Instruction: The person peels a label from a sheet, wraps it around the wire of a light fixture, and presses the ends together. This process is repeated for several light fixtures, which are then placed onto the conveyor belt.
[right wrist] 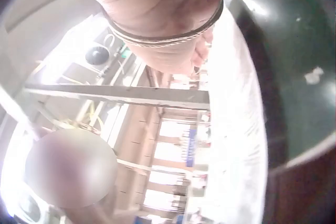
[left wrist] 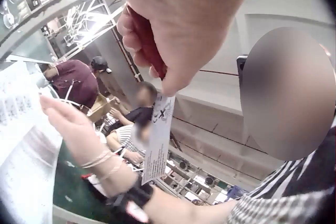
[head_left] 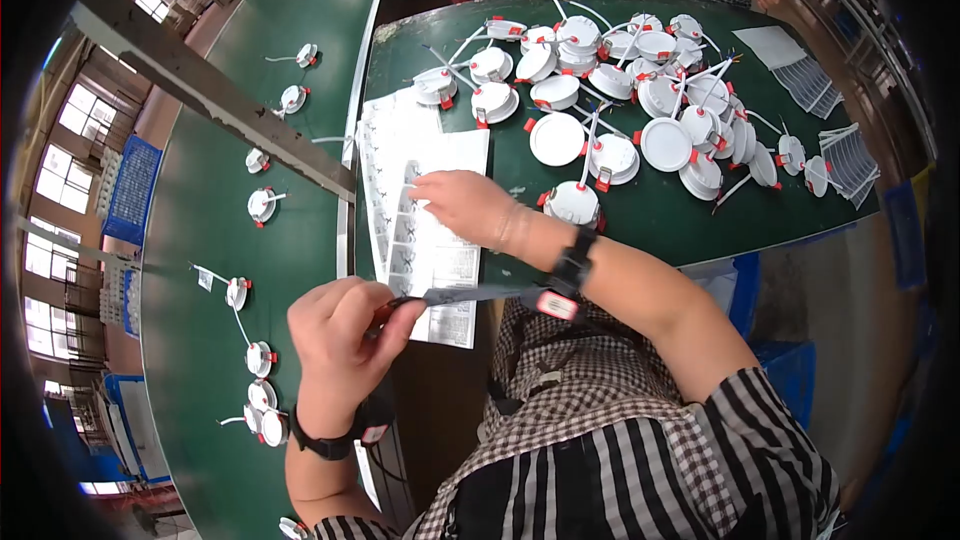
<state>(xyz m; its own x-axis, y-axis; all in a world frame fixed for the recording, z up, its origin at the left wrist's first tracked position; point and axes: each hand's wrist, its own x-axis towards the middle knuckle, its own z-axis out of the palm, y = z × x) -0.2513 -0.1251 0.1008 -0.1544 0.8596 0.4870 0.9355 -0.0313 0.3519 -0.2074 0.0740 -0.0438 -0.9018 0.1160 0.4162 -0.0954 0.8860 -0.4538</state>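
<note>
Strip of printed film (left wrist: 161,140), pinched near one end between thumb and fingers of left hand (head_left: 345,325), across the near part of printed sheets (head_left: 470,155) and out toward the right forearm. Grip at the end only, which leaves nearly all of the strip's length free of the fingers. Dark red object (left wrist: 146,37) also inside the curled left fingers, apparently tucked there to leave thumb and fingertips available for the strip.

Right hand (head_left: 470,208) over the printed sheets, fingers extended and slightly bent, relaxed, with nothing visible in the grasp. Contact of fingertips with paper perhaps light, but not clear from these angles. Palm turned down toward the sheets, a pose suited to light touch rather than a closed hold.

Printed sheets flat and overlapping, rows of small marks facing up, within easy reach of both hands. To the right of the sheets, on green table (head_left: 620,215), heap of white round lamps (head_left: 557,139) with red clips and loose cables; some face up, others tilted against neighbours for support. Beyond the heap from the sheets, more lined sheets (head_left: 850,160) near the table edge. Left of the printed sheets, green belt (head_left: 220,240) with spaced-out lamp units (head_left: 262,205), a few bunched at the near end
</note>
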